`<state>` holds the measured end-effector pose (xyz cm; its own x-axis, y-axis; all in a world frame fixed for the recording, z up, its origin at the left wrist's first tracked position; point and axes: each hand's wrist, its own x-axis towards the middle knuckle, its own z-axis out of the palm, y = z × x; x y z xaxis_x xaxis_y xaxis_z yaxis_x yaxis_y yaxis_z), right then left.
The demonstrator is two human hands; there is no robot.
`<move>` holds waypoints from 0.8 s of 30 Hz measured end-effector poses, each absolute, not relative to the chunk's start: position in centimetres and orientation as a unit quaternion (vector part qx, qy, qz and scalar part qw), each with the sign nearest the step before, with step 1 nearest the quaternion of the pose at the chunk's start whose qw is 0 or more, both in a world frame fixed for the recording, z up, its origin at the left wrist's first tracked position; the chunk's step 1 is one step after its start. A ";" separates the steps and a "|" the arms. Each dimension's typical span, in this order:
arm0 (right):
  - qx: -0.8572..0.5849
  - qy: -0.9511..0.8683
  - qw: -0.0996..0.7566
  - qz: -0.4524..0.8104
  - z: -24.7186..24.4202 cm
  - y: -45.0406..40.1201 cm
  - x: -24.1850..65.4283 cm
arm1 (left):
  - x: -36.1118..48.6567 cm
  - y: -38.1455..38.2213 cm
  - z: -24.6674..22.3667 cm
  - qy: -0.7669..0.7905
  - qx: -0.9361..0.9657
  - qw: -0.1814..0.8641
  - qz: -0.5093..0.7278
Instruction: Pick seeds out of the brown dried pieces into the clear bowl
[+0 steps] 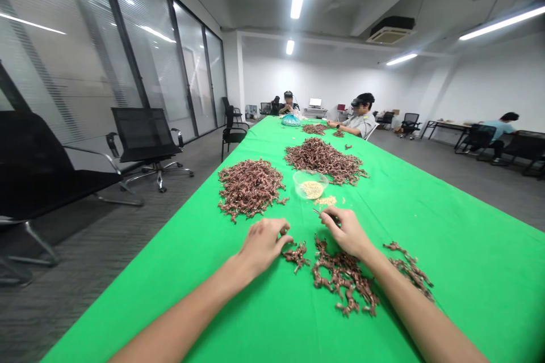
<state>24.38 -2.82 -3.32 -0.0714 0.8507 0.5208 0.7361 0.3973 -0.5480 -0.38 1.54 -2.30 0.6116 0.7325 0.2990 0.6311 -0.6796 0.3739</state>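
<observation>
Left hand (264, 244) and right hand (344, 231) held apart, small tool (317, 211) pinched in the right, brown pieces (344, 279) kept within easy reach just near them; bowl (310, 184) and larger piles (250, 188) left farther along the green surface (468, 272).

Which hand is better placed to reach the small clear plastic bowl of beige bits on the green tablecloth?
Probably the right hand: it lies closest to the clear plastic bowl, near the loose beige bits, while the left hand rests further away.
</observation>
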 end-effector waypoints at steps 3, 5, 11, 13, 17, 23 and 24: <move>-0.544 -0.730 0.408 0.069 -3.4 -2.8 24.5 | -0.4 1.5 -2.2 0.383 0.890 0.124 0.213; -0.542 -0.732 0.406 0.072 -3.4 -2.8 24.5 | -0.4 1.4 -2.2 0.385 0.888 0.129 0.214; -0.541 -0.734 0.404 0.072 -3.6 -2.7 24.6 | -0.2 1.1 -2.1 0.385 0.890 0.129 0.209; -0.541 -0.735 0.402 0.072 -3.6 -2.7 24.5 | -0.1 1.0 -2.1 0.385 0.891 0.121 0.208; -0.542 -0.738 0.396 0.073 -3.5 -2.8 24.4 | -0.1 1.0 -2.3 0.383 0.893 0.103 0.211; -0.544 -0.741 0.386 0.071 -3.5 -2.8 24.4 | 0.0 0.9 -2.4 0.370 0.898 0.093 0.219; -0.545 -0.741 0.385 0.070 -3.5 -2.8 24.4 | 0.0 0.9 -2.5 0.368 0.898 0.092 0.220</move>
